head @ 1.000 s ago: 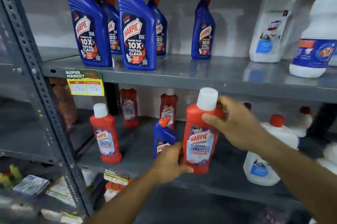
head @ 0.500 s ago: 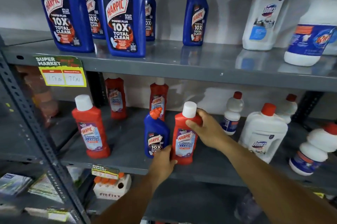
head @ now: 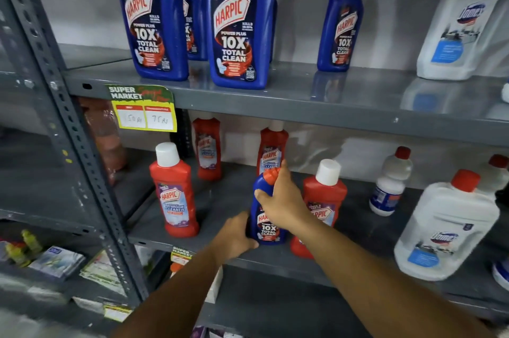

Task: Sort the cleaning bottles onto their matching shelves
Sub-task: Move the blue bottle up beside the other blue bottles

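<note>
A small blue Harpic bottle with an orange cap stands on the middle shelf among red bottles. My right hand grips its neck and shoulder. My left hand holds its base from the left. Just to its right stands the red bathroom cleaner bottle with a white cap, free of both hands. Another red bottle stands at the left front, two more at the back. Large blue Harpic bottles line the upper shelf.
White Domex bottles fill the right of the middle shelf, one more on the upper shelf. A yellow price tag hangs on the upper shelf edge. A grey perforated upright runs down the left. Small packets lie lower left.
The red bottle was set down on the middle shelf and released. My right hand moved left onto the small blue bottle, and my left hand closed on its base.
</note>
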The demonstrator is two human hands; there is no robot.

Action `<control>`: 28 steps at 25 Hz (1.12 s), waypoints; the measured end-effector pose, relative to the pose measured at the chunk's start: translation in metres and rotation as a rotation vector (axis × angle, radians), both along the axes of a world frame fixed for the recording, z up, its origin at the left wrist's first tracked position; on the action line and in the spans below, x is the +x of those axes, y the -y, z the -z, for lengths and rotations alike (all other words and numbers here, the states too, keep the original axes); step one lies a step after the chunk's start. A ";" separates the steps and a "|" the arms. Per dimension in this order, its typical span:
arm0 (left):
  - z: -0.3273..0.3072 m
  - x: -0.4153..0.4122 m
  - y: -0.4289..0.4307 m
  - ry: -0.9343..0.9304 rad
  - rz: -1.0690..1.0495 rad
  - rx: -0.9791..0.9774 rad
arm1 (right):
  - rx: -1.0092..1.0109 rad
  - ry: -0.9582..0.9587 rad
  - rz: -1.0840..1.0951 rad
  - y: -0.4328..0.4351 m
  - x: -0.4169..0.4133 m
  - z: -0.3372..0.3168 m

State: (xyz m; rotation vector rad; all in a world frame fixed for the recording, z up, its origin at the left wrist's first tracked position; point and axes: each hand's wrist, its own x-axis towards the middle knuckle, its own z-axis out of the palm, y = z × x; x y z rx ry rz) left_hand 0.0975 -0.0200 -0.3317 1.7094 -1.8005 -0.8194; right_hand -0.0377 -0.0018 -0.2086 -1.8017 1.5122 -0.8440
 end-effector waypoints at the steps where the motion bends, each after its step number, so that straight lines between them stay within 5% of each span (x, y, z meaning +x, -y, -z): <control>1: 0.002 -0.001 0.006 0.015 -0.004 0.002 | 0.033 0.021 0.034 0.008 0.003 0.002; 10: -0.035 0.020 -0.020 0.019 0.114 -0.131 | -0.274 0.155 -0.039 -0.006 -0.020 -0.010; 19: -0.230 -0.005 -0.098 -0.264 0.397 -0.316 | -0.706 0.467 -0.176 -0.076 -0.071 -0.197; 23: -0.314 -0.040 -0.085 -0.290 0.449 -0.456 | -1.007 0.349 -0.073 -0.059 -0.081 -0.297; 28: -0.344 -0.063 -0.029 -0.193 0.341 -0.413 | -0.942 0.123 0.142 0.011 -0.081 -0.319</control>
